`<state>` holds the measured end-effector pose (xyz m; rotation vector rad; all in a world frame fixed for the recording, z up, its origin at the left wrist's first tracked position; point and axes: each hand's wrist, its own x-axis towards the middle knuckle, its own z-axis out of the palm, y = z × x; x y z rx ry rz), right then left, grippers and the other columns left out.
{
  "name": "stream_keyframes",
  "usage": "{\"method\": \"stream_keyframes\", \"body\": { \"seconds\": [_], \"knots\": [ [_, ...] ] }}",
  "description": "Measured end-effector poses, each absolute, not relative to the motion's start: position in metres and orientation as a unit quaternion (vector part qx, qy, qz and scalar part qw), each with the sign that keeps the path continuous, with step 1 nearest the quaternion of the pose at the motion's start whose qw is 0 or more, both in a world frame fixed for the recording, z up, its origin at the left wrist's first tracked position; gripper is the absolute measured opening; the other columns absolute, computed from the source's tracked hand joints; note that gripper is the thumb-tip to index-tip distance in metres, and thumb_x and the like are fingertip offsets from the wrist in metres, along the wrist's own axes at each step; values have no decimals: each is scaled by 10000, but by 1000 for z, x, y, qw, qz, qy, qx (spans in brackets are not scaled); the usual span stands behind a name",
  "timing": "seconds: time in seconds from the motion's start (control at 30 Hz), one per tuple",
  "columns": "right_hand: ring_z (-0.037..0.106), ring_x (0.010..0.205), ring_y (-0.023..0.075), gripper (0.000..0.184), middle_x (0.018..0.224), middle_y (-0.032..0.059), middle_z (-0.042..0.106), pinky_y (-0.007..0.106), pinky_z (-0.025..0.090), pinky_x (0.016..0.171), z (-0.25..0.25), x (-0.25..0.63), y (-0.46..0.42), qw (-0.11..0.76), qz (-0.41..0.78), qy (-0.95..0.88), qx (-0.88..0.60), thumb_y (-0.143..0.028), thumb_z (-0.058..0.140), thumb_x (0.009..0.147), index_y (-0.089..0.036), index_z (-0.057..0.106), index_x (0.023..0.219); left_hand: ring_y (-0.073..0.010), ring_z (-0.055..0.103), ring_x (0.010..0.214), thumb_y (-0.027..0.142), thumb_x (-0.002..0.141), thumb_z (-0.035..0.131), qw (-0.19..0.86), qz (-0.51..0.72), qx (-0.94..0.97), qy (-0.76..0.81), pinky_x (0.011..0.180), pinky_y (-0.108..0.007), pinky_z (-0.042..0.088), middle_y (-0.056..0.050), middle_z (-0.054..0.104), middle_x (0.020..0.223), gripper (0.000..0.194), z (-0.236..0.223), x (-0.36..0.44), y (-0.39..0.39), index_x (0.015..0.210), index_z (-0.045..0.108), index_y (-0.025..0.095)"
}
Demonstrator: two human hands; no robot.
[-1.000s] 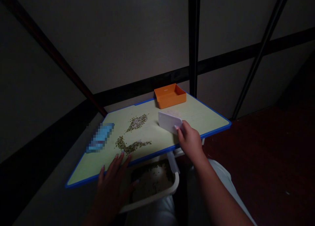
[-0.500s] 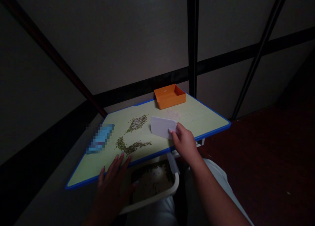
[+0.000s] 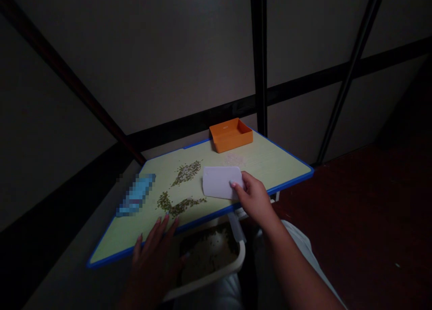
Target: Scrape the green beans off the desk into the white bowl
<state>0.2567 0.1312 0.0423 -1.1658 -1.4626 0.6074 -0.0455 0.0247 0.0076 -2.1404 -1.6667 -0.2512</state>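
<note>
Moved leftward, the right hand (image 3: 255, 198) pinches a white panel (image 3: 218, 182); the left hand (image 3: 151, 253) spreads palm-down.

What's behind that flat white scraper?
Just beyond the flat white scraper, a faint pale patch shows on the yellow-green tabletop. Whatever lies directly behind the scraper is covered from view.
</note>
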Motion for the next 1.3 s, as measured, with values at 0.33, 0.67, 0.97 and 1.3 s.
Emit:
{"method": "stream_keyframes", "body": {
  "seconds": [0.33, 0.67, 0.97, 1.3],
  "knots": [
    [676, 689, 228, 240, 782, 101, 758, 279, 349, 585, 47, 265, 138, 445, 123, -613, -642, -275, 509, 941, -182, 724, 888, -343, 349, 1466, 413, 947, 416, 225, -97, -773, -586, 1154, -631, 244, -132, 350, 1611, 683, 5, -49, 28, 1581, 198, 279],
    [740, 1045, 220, 343, 1140, 43, 770, 439, 451, 1086, 38, 272, 143, 486, 119, -711, -494, -110, 570, 869, -278, 772, 1089, -343, 369, 1456, 407, 947, 421, 247, -97, -773, -576, 1134, -642, 253, -157, 380, 1591, 739, -2, -57, 31, 1591, 71, 315],
    [663, 1215, 233, 466, 1253, 79, 713, 548, 317, 1180, 42, 274, 138, 376, 142, -790, -463, -48, 553, 801, -252, 727, 1183, -358, 409, 1429, 422, 941, 434, 244, -84, -781, -569, 1091, -654, 314, -135, 359, 1602, 761, -5, -66, 35, 1586, 38, 351],
    [757, 975, 242, 356, 1062, 85, 792, 431, 555, 972, 21, 273, 140, 587, 147, -682, -411, -203, 501, 818, -233, 799, 1010, -352, 434, 1413, 509, 901, 525, 209, -78, -778, -587, 1082, -608, 369, -101, 379, 1588, 725, -12, -71, 35, 1549, 231, 373]
  ]
}}
